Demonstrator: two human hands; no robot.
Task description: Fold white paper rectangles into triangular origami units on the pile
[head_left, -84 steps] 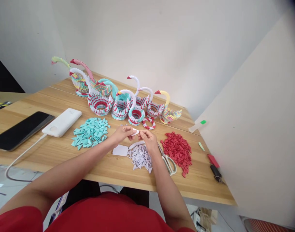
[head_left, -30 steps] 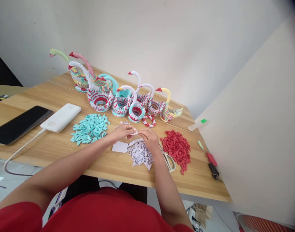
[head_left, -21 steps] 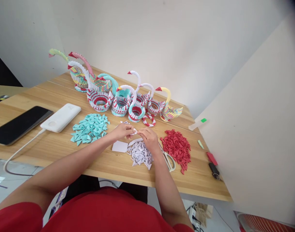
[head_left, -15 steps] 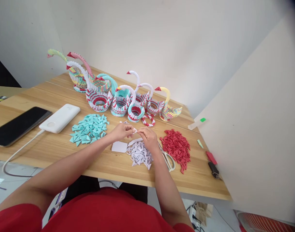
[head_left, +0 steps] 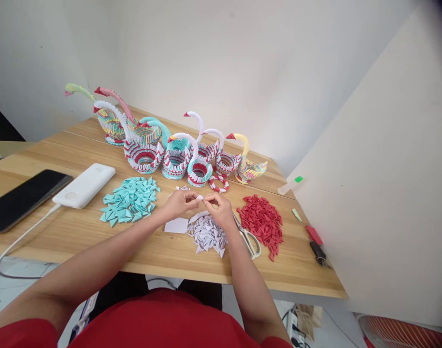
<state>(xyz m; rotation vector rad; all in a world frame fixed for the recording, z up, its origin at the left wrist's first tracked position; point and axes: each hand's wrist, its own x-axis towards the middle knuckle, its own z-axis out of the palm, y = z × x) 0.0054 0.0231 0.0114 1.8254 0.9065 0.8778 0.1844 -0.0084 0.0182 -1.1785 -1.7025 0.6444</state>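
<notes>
Between my two hands is a small piece of white paper (head_left: 199,198). My left hand (head_left: 180,203) pinches it from the left with thumb and fingers. From the right, my right hand (head_left: 219,209) has its fingertips closed on the paper's other edge. Beneath the hands lies a heap of folded white paper triangles (head_left: 207,235), partly covered by my right wrist. A stack of flat white paper slips (head_left: 176,225) rests beside the heap. White-handled scissors (head_left: 250,240) lie between this heap and a pile of red paper triangles (head_left: 261,222).
Several folded-paper swans (head_left: 144,155) stand along the back, with a red-and-white paper ring (head_left: 218,183) before them. Left are turquoise triangles (head_left: 129,200), a white power bank (head_left: 84,185) with cable and a black phone (head_left: 27,199). A black key fob (head_left: 318,251) lies near the right edge.
My fingertips have drawn slightly apart, and more of the white paper shows between them. The whole view has shifted a little; the table items keep their places.
</notes>
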